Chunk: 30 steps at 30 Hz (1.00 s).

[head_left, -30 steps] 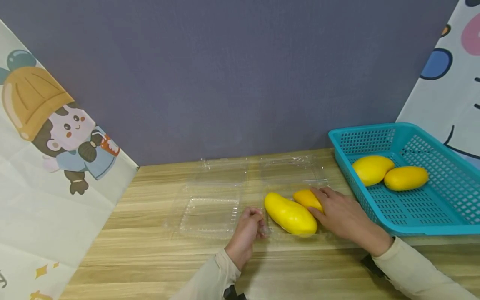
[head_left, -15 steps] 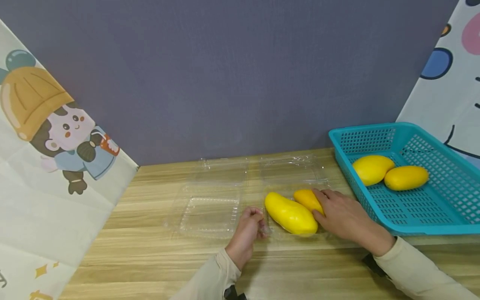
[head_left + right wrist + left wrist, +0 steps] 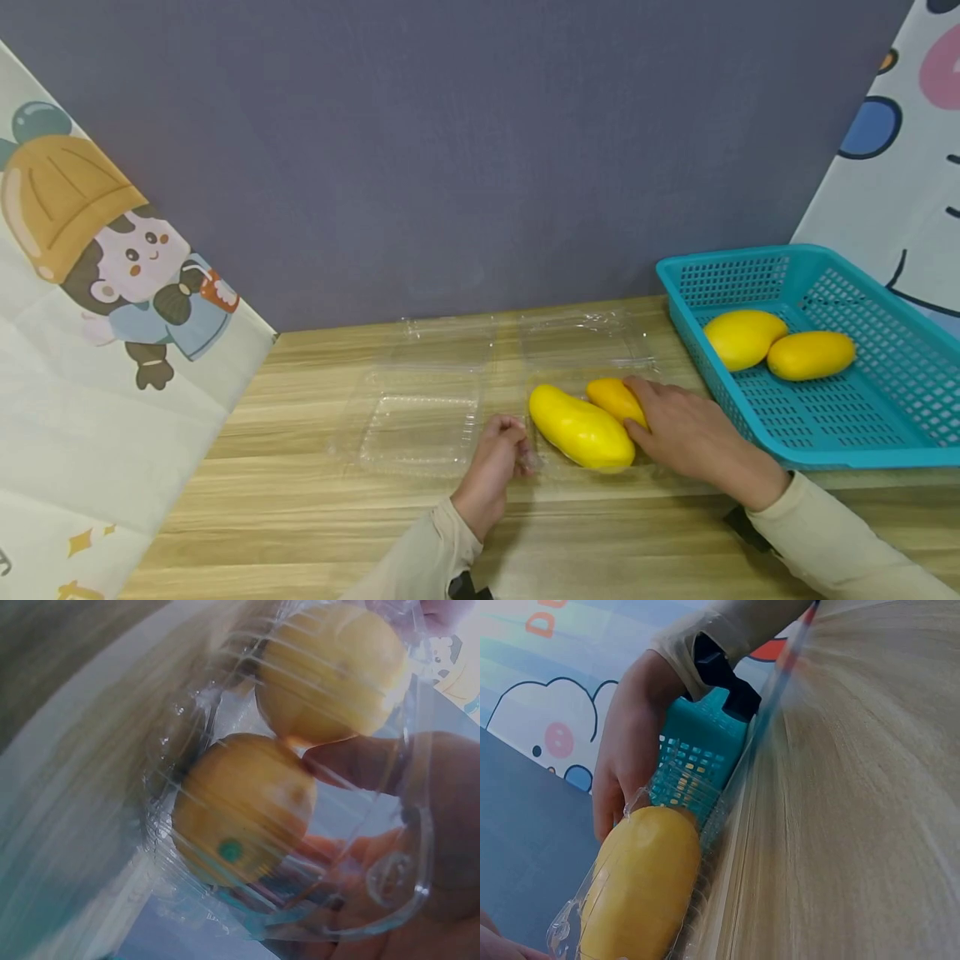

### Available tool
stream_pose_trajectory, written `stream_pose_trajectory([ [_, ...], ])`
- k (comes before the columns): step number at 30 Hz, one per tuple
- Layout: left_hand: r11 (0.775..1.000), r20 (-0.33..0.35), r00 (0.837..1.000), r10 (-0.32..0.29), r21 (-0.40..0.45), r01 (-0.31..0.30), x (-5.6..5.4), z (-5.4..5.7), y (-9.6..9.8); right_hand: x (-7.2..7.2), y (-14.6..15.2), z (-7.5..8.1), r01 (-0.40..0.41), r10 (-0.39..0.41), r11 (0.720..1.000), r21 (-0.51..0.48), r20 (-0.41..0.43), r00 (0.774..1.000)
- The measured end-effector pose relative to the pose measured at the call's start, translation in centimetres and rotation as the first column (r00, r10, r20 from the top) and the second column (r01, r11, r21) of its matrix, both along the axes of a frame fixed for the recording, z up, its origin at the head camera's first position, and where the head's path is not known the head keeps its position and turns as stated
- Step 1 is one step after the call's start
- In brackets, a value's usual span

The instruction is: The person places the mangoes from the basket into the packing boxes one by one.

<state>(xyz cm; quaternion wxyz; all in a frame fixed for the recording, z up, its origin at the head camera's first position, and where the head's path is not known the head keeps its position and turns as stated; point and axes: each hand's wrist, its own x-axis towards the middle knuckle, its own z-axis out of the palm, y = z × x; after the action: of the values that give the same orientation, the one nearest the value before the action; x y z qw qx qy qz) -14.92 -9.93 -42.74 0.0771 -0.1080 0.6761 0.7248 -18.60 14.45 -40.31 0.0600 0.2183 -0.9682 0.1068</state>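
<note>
- While pinching a clear box [image 3: 577, 342] with a nearly closed left hand [image 3: 495, 463], gripping a small mango [image 3: 611, 397]
- Curling the right hand [image 3: 690, 433] halfway round it, beside a bigger mango [image 3: 581, 429]

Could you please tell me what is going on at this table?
A person's right hand grips an orange-yellow fruit in an open clear container, next to a bigger-looking yellow fruit. Their left hand pinches that container's edge. A second clear container lies open to the left, and two more fruits sit in the teal basket on the right.
</note>
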Motion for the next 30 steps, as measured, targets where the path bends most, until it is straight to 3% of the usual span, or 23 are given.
stream_pose_trajectory([
  [12,0.998,0.004,0.999,0.036,-0.044,-0.036,0.15,0.38,0.01,0.11,0.1,0.73,-0.01,0.009,0.997,-0.073,-0.007,1.0],
  [30,0.996,-0.008,0.997,0.078,-0.053,-0.078,0.37,0.28,0.11,-0.12,0.13,0.71,-0.022,0.022,0.998,-0.051,0.005,1.0],
])
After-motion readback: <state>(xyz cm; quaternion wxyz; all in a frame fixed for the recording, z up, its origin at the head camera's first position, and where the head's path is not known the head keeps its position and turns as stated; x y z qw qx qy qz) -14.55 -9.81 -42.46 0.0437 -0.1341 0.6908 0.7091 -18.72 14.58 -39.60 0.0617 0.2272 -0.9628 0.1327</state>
